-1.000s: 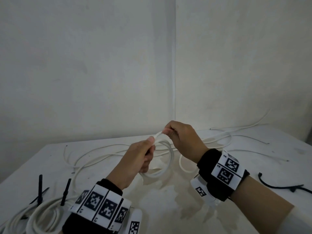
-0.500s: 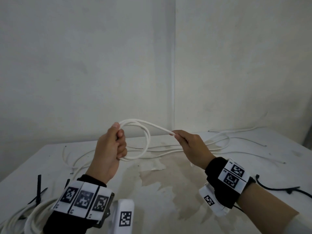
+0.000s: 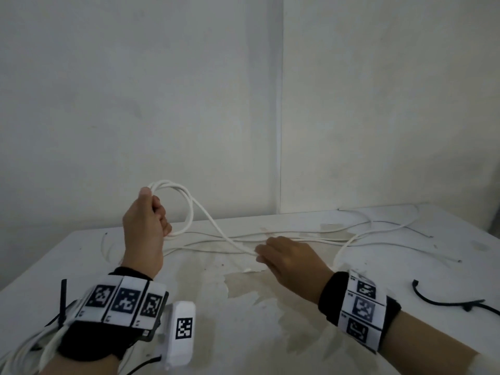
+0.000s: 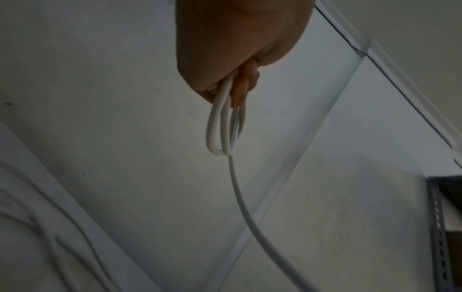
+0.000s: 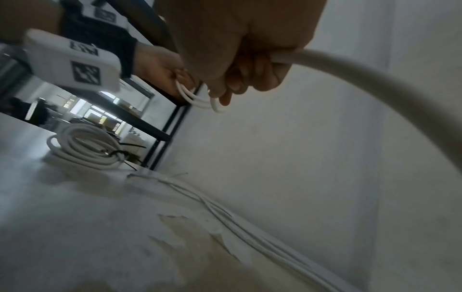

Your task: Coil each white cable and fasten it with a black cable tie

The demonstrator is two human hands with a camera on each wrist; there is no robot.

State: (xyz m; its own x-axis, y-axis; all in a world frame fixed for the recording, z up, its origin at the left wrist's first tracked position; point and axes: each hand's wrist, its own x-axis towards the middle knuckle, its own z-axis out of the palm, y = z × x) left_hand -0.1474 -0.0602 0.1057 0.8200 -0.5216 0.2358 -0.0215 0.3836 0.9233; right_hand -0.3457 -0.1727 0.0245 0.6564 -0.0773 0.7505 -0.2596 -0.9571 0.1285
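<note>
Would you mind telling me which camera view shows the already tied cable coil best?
The right wrist view: the finished coil lies whole on the table, its black tie visible. The head view catches only part of it at the lower left corner, behind the left wrist. The left wrist view misses it.

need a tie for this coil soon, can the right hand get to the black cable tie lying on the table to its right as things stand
Probably yes, once it lets go. The black cable tie lies in the open on the table, just right of the right hand with nothing between. But that hand grips the white cable, whose loops the left hand holds.
</note>
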